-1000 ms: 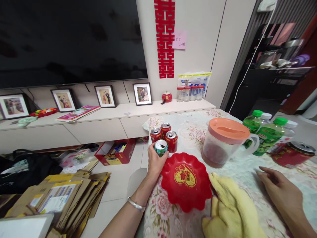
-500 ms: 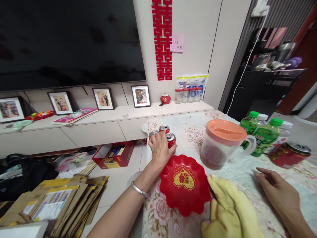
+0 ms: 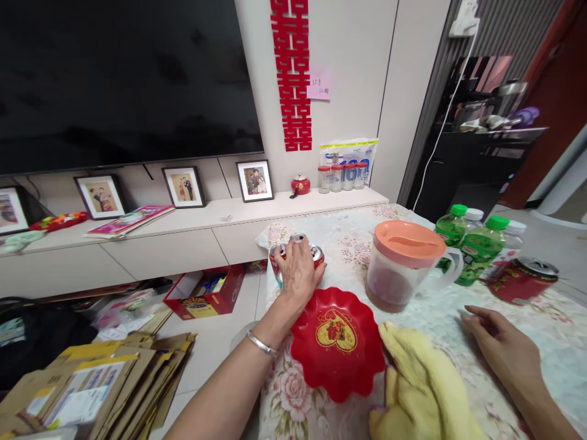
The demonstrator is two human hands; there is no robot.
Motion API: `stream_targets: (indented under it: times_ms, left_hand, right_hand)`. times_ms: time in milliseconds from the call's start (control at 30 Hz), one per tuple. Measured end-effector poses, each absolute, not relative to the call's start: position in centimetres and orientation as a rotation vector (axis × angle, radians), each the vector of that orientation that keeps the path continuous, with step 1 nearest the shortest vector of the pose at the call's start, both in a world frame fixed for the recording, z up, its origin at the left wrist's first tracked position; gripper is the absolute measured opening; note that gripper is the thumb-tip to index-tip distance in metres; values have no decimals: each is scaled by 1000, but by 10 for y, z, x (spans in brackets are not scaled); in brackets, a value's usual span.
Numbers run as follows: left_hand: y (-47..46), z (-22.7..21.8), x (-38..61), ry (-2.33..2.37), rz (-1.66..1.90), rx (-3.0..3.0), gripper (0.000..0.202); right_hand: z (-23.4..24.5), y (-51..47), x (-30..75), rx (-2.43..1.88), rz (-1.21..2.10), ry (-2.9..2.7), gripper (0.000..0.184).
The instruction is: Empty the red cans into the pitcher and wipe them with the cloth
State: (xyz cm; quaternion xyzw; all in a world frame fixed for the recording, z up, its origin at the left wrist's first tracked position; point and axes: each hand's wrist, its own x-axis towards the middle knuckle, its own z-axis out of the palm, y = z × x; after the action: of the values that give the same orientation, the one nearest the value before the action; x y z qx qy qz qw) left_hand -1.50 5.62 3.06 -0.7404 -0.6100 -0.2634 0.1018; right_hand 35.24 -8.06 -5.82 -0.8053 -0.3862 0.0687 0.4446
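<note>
My left hand (image 3: 299, 274) reaches over a cluster of red drink cans (image 3: 318, 255) at the table's left corner, with its fingers curled over and around the can tops. A green-sided can is partly hidden under the palm. Just in front of that hand lies a red scalloped plate (image 3: 337, 342) with a gold heart design. My right hand (image 3: 498, 345) lies flat on the floral tablecloth (image 3: 413, 324), fingers stretched out and empty, next to a yellow cloth (image 3: 419, 391).
A clear pitcher with an orange lid (image 3: 403, 263) stands mid-table. Green-capped bottles (image 3: 472, 256) and a tipped red can (image 3: 520, 281) are at the right. Flattened cardboard (image 3: 92, 385) and a red box (image 3: 206, 293) lie on the floor at left, below a low cabinet.
My left hand carried the green-sided can forward, set it among the red cans and now covers the cluster. The view has shifted slightly left. My right hand has stayed put.
</note>
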Motion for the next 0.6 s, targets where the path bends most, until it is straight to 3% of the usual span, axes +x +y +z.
stream_targets:
  times_ms: [100,267,600]
  left_hand:
    - [50,49,-13,-1774,-830,-2165,72]
    - [22,72,-11,-1684,-1211,-2282,76]
    - [-35,13,14,-1928,-1365,-2533,80]
  right_hand:
    - [-57,-80,352,-2022,182,-945,48]
    - [-61,-81,354,-2028,204,-953,54]
    - [-69,-78,355,-2012,174,-923,58]
